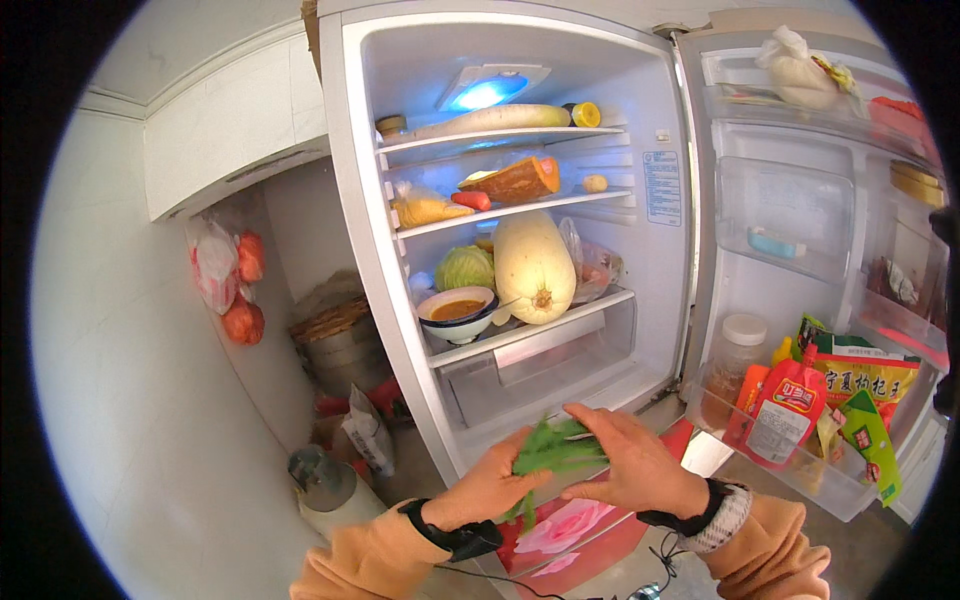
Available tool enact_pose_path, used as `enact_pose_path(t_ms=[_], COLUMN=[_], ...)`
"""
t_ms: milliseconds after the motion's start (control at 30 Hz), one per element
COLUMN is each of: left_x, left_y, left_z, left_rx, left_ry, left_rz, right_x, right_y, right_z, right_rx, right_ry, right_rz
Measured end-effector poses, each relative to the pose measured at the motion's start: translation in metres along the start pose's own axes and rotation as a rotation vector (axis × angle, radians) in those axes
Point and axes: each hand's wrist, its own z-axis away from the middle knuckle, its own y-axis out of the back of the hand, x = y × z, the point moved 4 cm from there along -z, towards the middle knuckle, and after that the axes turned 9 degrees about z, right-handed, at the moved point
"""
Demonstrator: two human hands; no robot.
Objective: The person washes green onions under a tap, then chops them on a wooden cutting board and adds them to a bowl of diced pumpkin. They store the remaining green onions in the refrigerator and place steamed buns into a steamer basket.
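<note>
A small bundle of green leafy vegetables [559,448] is held before the open fridge, near its bottom drawer. My left hand [487,480] grips the bundle's left side, and a few leaves hang below that hand. Around the right end, my right hand [637,465] has its thumb below and fingers above, partly covering the greens. Just beyond them is the clear crisper drawer [480,401]. On the shelf above it stand a large pale squash [534,259], a green cabbage [465,268] and a bowl of brown sauce [459,309].
The fridge door [709,225] stands open at right, its lower bin [795,480] holding a jar, a red spout pouch [780,416] and packets. Higher shelves carry a cut pumpkin [510,182] and a white radish [502,118]. A gas cylinder [330,487] stands at left. A cable [502,577] crosses below.
</note>
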Motion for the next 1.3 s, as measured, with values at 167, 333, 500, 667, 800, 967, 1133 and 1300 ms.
enact_pose_path(t_ms=[167, 333, 500, 667, 800, 967, 1133, 1300], left_x=[0.002, 0.014, 0.038, 0.072, 0.076, 0.065, 0.046, 0.031], left_y=[0.001, 0.012, 0.027, 0.055, 0.086, 0.111, 0.127, 0.134], left_z=[-0.009, -0.023, -0.040, -0.037, -0.016, -0.005, -0.009, -0.009], left_rx=[0.291, 0.416, 0.298, 0.243, 0.350, 0.329, 0.238, 0.105], left_ry=[-0.002, -0.132, -0.142, -0.230, -0.291, -0.486, -0.594, -0.662], left_rz=[0.396, 0.613, 0.667, 0.609, 0.223, -0.760, -0.976, -1.195], right_x=[-0.016, -0.024, -0.026, -0.018, -0.019, -0.028, -0.034, -0.060], right_y=[-0.030, -0.047, -0.031, 0.025, 0.086, 0.153, 0.182, 0.171], right_z=[-0.020, -0.035, -0.064, -0.115, -0.164, -0.248, -0.348, -0.434], right_rx=[0.250, 0.233, 0.280, 0.486, 0.733, 0.826, 0.795, 0.593], right_ry=[0.094, 0.081, 0.082, 0.241, 0.326, 0.203, 0.145, 0.187], right_rz=[-0.254, -0.386, -0.491, -0.017, 0.190, 0.502, 0.747, 0.915])
